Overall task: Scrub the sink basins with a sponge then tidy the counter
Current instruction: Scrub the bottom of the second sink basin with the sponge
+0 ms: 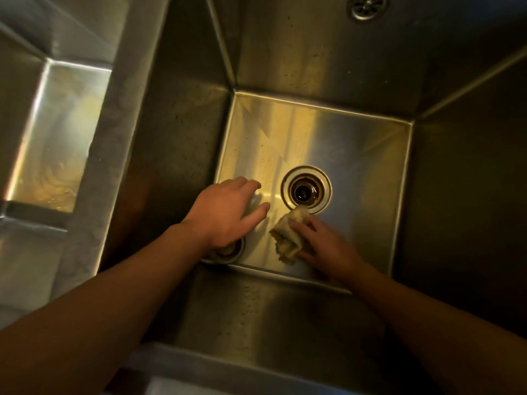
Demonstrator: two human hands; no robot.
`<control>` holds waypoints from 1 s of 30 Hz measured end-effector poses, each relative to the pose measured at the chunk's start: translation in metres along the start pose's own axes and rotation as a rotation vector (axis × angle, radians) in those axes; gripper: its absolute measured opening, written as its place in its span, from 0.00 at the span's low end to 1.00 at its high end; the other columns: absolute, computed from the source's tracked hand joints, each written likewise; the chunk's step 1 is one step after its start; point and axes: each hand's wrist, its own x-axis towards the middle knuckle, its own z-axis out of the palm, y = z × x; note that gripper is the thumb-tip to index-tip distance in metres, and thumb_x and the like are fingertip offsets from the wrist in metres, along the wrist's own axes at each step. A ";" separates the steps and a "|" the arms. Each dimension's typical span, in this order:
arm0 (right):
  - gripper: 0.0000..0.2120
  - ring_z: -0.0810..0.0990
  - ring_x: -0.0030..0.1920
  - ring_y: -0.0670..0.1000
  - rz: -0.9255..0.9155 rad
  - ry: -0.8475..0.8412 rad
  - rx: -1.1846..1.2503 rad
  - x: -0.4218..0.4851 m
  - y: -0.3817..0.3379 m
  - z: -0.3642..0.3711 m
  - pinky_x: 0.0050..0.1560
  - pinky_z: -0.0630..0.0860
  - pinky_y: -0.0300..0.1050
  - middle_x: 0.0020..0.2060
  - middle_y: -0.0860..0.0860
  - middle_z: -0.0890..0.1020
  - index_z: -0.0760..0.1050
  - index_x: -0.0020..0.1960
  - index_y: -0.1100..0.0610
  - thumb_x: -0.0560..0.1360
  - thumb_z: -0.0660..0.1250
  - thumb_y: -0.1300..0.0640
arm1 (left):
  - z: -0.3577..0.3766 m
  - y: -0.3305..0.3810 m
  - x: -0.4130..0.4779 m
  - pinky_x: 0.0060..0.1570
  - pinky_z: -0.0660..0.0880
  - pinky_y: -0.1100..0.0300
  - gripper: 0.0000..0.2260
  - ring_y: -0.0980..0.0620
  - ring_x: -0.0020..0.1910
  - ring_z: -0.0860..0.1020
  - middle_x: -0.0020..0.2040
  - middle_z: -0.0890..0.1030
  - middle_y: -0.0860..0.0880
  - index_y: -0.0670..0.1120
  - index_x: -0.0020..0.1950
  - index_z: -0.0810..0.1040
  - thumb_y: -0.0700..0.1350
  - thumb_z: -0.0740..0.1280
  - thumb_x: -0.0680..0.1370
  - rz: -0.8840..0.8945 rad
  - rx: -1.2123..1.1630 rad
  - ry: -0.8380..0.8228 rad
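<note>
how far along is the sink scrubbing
Done: nothing clearly finished; the walls show specks. In hand: the right hand grips the sponge on the basin floor beside the open drain; the left hand is open nearby. Left: the neighbouring basin, which shows smeary residue, and the counter, not in view.

Straight below me is a round drain opening point(306, 190), a bright steel ring around a dark, brownish throat that shines wetly. Near and to the left of it lies a round metal strainer point(232, 253), mostly hidden from me, with only part of its rim and a bit of its inside showing. At the far edge sits a small round slotted fitting point(368, 5), and dark specks point(185, 166) are scattered up the left side.
</note>
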 end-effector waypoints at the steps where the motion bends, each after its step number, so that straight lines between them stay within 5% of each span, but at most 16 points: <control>1: 0.33 0.69 0.69 0.52 -0.026 -0.010 -0.014 0.007 -0.009 0.004 0.65 0.66 0.39 0.74 0.51 0.64 0.62 0.77 0.48 0.76 0.70 0.48 | -0.006 0.001 -0.001 0.58 0.74 0.52 0.25 0.49 0.60 0.76 0.65 0.76 0.49 0.50 0.73 0.69 0.62 0.55 0.81 0.012 0.000 0.034; 4: 0.35 0.73 0.66 0.54 -0.070 0.031 -0.009 0.030 -0.034 0.019 0.64 0.74 0.48 0.72 0.52 0.66 0.62 0.77 0.50 0.74 0.72 0.48 | -0.026 0.003 -0.006 0.58 0.73 0.52 0.26 0.49 0.61 0.76 0.65 0.77 0.50 0.50 0.72 0.69 0.63 0.53 0.81 0.046 0.030 0.099; 9: 0.38 0.69 0.69 0.56 0.032 0.101 0.022 0.062 -0.048 0.024 0.65 0.71 0.49 0.75 0.52 0.61 0.57 0.78 0.46 0.74 0.72 0.47 | -0.046 0.005 -0.032 0.58 0.72 0.55 0.24 0.53 0.61 0.75 0.66 0.76 0.52 0.52 0.73 0.68 0.62 0.54 0.82 0.076 0.049 0.109; 16: 0.37 0.73 0.63 0.59 -0.005 0.127 -0.013 0.100 -0.048 0.010 0.57 0.77 0.57 0.67 0.56 0.68 0.61 0.76 0.47 0.71 0.73 0.48 | -0.036 0.003 -0.043 0.56 0.71 0.60 0.22 0.55 0.62 0.75 0.67 0.74 0.54 0.53 0.73 0.68 0.61 0.57 0.82 -0.050 -0.050 0.159; 30: 0.32 0.70 0.61 0.55 -0.213 0.146 -0.060 0.140 -0.050 0.003 0.52 0.78 0.54 0.62 0.53 0.68 0.62 0.75 0.46 0.74 0.70 0.46 | -0.025 -0.010 -0.028 0.53 0.75 0.52 0.25 0.49 0.55 0.77 0.58 0.77 0.50 0.54 0.68 0.69 0.67 0.51 0.78 -0.142 0.019 0.082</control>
